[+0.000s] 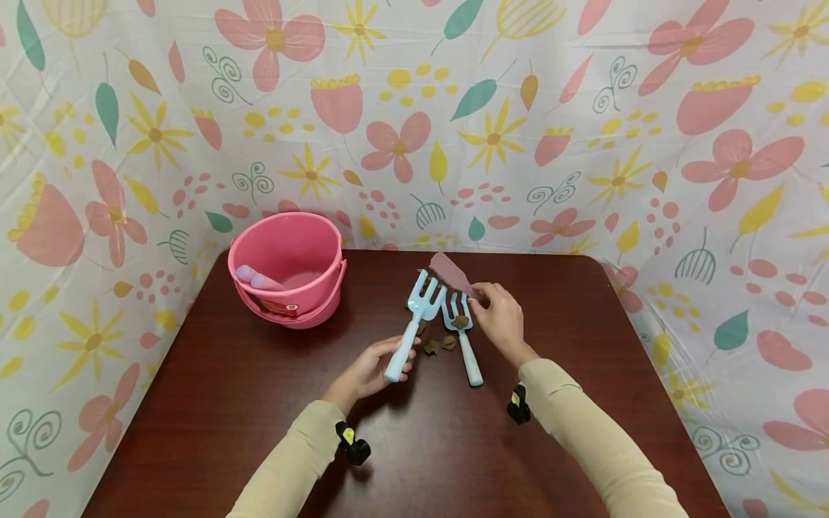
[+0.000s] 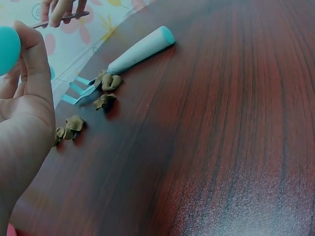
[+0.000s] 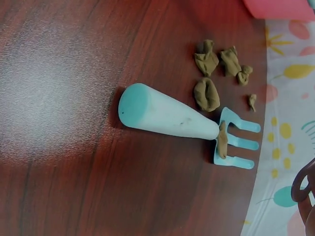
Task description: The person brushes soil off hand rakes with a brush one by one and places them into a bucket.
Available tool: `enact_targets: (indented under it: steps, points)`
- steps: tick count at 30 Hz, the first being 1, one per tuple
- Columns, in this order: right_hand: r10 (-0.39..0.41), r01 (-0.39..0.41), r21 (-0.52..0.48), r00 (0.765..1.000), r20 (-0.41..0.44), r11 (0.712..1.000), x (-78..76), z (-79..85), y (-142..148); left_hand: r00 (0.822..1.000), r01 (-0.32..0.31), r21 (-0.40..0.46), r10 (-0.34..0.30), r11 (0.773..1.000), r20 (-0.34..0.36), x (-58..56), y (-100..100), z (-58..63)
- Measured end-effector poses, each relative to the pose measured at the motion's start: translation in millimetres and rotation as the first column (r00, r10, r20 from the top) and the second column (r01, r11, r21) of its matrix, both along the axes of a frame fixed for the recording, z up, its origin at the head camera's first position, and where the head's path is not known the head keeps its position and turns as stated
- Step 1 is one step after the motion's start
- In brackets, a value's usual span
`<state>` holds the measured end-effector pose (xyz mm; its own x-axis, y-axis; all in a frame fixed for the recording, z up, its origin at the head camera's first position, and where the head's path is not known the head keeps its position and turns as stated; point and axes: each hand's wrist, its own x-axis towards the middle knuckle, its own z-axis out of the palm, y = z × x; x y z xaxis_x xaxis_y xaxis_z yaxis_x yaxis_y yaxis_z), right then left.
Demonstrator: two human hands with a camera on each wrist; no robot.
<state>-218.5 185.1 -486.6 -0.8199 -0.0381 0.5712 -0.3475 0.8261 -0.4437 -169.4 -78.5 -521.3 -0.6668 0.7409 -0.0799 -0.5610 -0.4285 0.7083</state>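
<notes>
A light-blue toy garden fork (image 1: 411,334) is held tines up by my left hand (image 1: 374,368), whose fingers curl round its handle. My right hand (image 1: 501,316) pinches a flat mauve tool (image 1: 451,273); the right wrist view shows a loop (image 3: 297,189) at its end. Between the hands a second blue fork (image 1: 470,360) lies on the table, a brown lump (image 3: 222,140) stuck across the base of its tines. Several brown clay-like lumps (image 2: 106,101) are scattered beside this fork. In the left wrist view, only the round handle end (image 2: 8,49) of the held fork shows.
At the table's back left stands a pink bucket (image 1: 285,267) with a lilac handle (image 1: 259,279) inside it. A flower-printed cloth (image 1: 414,144) hangs behind the dark wooden table (image 1: 214,403). Black wrist cameras (image 1: 352,444) sit at both cuffs.
</notes>
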Motion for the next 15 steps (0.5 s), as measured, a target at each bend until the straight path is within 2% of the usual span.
enact_targets:
  steps: [11,15]
  points:
    - [0.093,-0.093,-0.009,0.996,-0.004,0.996,8.0,0.4,-5.6,0.998,-0.010,-0.016,0.009,1.000,-0.059,-4.2,-3.3,5.6]
    - [0.134,-0.134,-0.014,0.991,0.005,0.991,12.3,0.8,-9.4,0.998,-0.017,-0.015,0.016,1.000,-0.059,-6.5,-4.1,6.8]
